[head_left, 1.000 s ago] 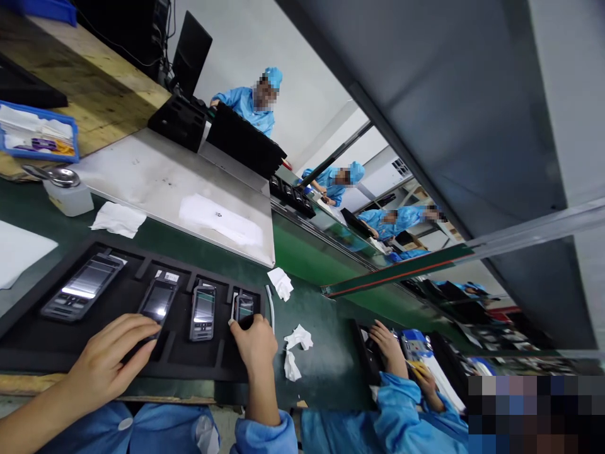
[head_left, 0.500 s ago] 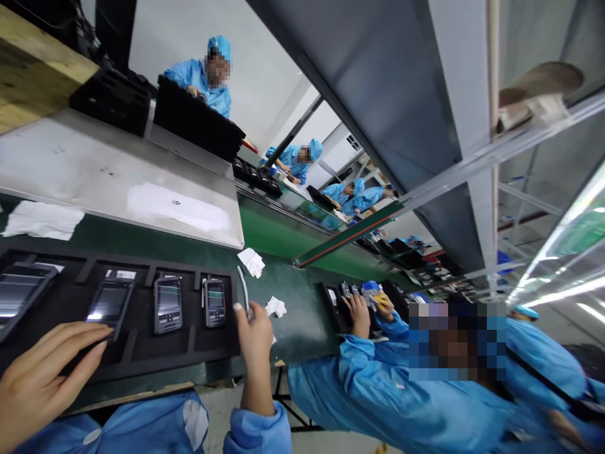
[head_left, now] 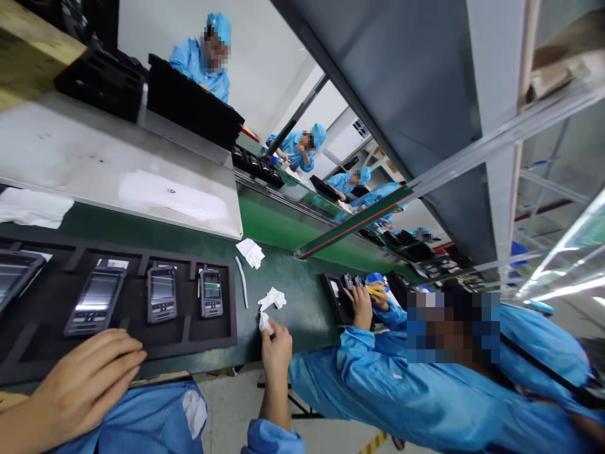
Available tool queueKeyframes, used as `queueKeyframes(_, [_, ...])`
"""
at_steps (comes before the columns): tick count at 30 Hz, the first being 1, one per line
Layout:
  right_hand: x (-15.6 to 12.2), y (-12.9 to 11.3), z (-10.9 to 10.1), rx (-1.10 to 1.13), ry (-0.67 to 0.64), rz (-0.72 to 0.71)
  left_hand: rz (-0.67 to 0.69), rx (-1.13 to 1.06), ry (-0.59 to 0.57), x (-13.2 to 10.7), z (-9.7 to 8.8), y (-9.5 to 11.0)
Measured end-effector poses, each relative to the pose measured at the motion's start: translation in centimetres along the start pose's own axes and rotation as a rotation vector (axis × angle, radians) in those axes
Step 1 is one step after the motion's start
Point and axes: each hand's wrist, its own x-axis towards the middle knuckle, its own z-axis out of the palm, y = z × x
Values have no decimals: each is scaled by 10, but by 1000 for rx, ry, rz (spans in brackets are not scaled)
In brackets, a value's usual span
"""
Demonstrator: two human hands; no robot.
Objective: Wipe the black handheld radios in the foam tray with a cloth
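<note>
Between the fingertips of my right hand (head_left: 278,350) is a crumpled white wipe (head_left: 265,322), pinched at the right of the tray. Another crumpled white wipe (head_left: 273,298) lies just beyond it, touching or nearly touching. My left hand (head_left: 97,378) rests at the front edge of a black foam tray (head_left: 212,337), fingers stretched out, with nothing visible in it. In the tray's compartments lie several handheld terminals with screens and keys, among them one (head_left: 97,296) nearest my left hand and another (head_left: 210,292) at the right end. A thin white stick (head_left: 242,282) lies beside the tray.
A folded white wipe (head_left: 250,252) sits on the green bench (head_left: 302,296). Behind is a raised metal shelf (head_left: 198,222) with a white sheet. At right, a co-worker's hands (head_left: 362,307) are over another black tray. A green post (head_left: 352,224) slants across the bench.
My right hand has moved right, from beside the white stick to the wipe it now pinches. My left hand has come off the terminal, toward the tray's front edge.
</note>
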Motion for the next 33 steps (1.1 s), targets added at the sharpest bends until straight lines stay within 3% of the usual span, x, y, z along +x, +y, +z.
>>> queueKeyframes(3, [7, 1, 2, 90, 12, -52, 202, 68, -177, 17, 8, 10])
queueKeyframes(7, [13, -9, -2, 247, 25, -187, 134, 66, -290, 38, 37, 29])
queueKeyframes(11, [29, -51, 6, 351, -66, -443, 80, 81, -461, 54, 87, 39])
queueKeyframes(15, [59, -106, 37, 361, -160, -660, 74, 156, -570, 59, 119, 31])
queueKeyframes(19, [80, -133, 60, 334, -244, -802, 82, 200, -597, 52, 127, 22])
queueKeyframes(26, [49, -96, 35, 287, -309, -996, 72, 186, -571, 50, 125, 24])
queueKeyframes(33, [80, -129, 59, 204, -209, -907, 122, 268, -654, 60, 121, 26])
